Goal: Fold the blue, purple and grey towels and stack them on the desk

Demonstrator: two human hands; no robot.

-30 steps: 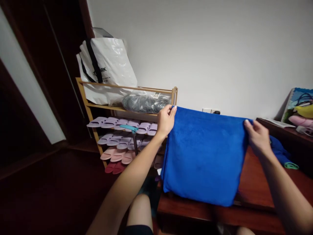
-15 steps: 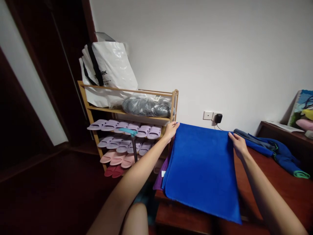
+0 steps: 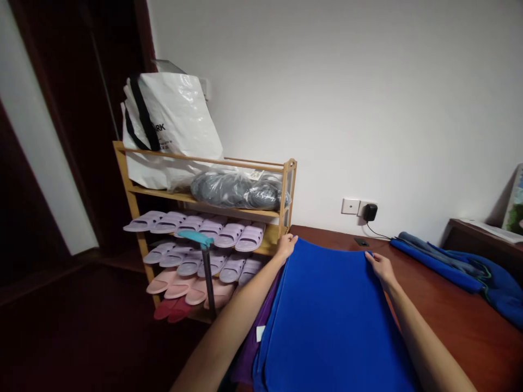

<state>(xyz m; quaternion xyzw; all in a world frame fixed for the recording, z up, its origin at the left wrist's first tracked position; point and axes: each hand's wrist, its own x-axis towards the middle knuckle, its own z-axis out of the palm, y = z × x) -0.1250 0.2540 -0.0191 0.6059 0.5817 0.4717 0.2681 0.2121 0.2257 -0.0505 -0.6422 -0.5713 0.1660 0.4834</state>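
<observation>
A folded blue cloth (image 3: 330, 316) with a white tag on its left side is stretched between my two hands over the wooden table (image 3: 445, 305). My left hand (image 3: 287, 246) pinches its far left corner. At the far right corner my right hand (image 3: 381, 265) grips it between thumb and fingers. The far edge sags slightly between the hands, and the near end runs out of the picture. Under its left side shows a purple cloth (image 3: 250, 348), mostly covered.
Left of the table stands a wooden shoe rack (image 3: 286, 185) with rows of slippers (image 3: 229, 234) and a white bag (image 3: 175, 114) on top. A blue-topped pole (image 3: 208, 277) rises before it. More blue cloths (image 3: 445, 267) lie at the right, near a plugged-in charger (image 3: 370, 212).
Both hands have come lower and nearer with the blue cloth, baring the table behind it. The cloth's far edge now sags, and its near end has left the picture.
</observation>
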